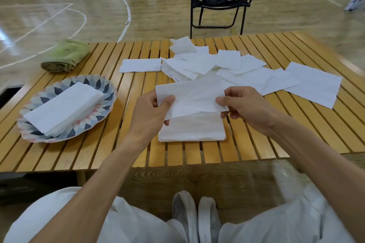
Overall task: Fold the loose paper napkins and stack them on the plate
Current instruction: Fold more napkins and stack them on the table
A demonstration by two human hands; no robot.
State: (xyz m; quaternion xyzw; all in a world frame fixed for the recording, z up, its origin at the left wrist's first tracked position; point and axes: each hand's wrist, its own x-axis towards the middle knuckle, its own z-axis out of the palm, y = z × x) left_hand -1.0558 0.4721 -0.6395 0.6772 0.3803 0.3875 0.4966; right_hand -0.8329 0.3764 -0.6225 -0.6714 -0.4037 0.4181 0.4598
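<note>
The folded napkin (192,97) hangs in the air between both hands, its long axis running left to right across the view and tilted a little — the left end sits slightly lower. The left hand (153,113) pinches its left end, thumb on top and fingers beneath; the right hand (245,105) pinches the right end the same way. Directly under it, on the slatted wooden table (197,156), lies a small pile of folded napkins (192,129), squared to the near edge. To the left, a patterned plate (100,85) carries a stack of folded napkins (63,106) lying diagonally. Beyond the hands, loose napkins (227,67) are scattered and overlapping — some flat, some heaped. A rolled green cloth (66,55) rests at the table's far left corner.
</note>
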